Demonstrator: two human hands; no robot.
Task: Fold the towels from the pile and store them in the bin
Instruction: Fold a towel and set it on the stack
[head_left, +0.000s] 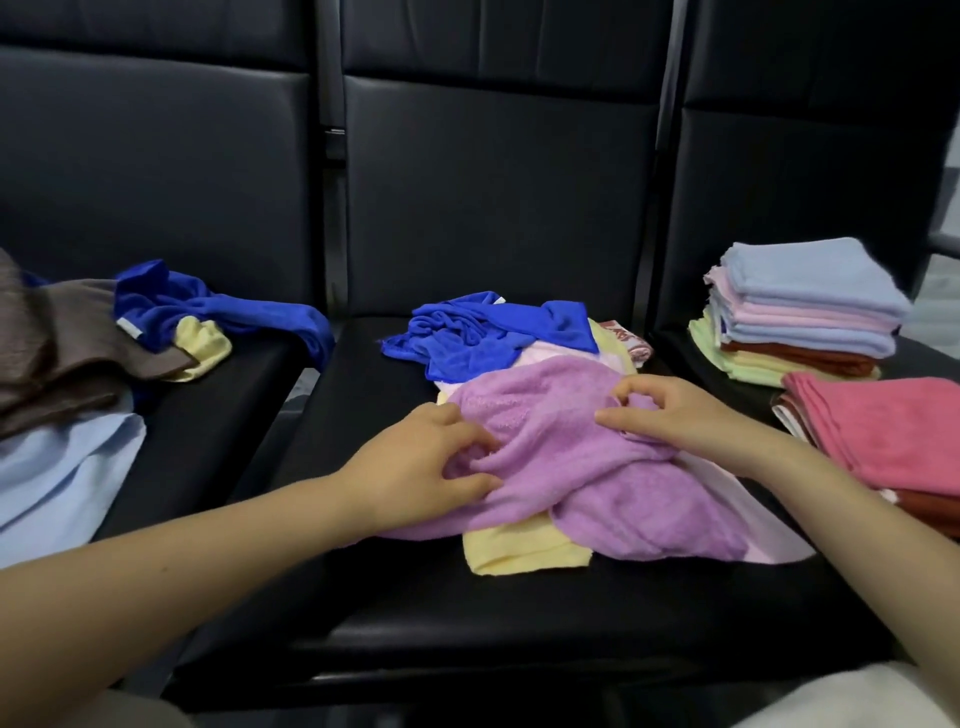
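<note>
Both hands work the purple towel (597, 467), which lies crumpled on top of the loose pile on the middle black seat (467, 613). The left hand (421, 462) has its fingers curled into the towel's left side, bunching a fold between thumb and fingertips. The right hand (670, 415) pinches a raised bit of cloth near the towel's upper right edge, thumb and forefinger forming a ring.

Under the purple towel lie a yellow towel (519, 551), a pale pink one (748, 519) and, behind, a crumpled blue towel (483, 338). On the right seat stand 2 folded stacks: a pastel stack (805, 317) and, nearer, a pink-red stack (893, 436). The left seat holds brown, blue and light blue cloths (78, 364). Both forearms reach in from below, bare.
</note>
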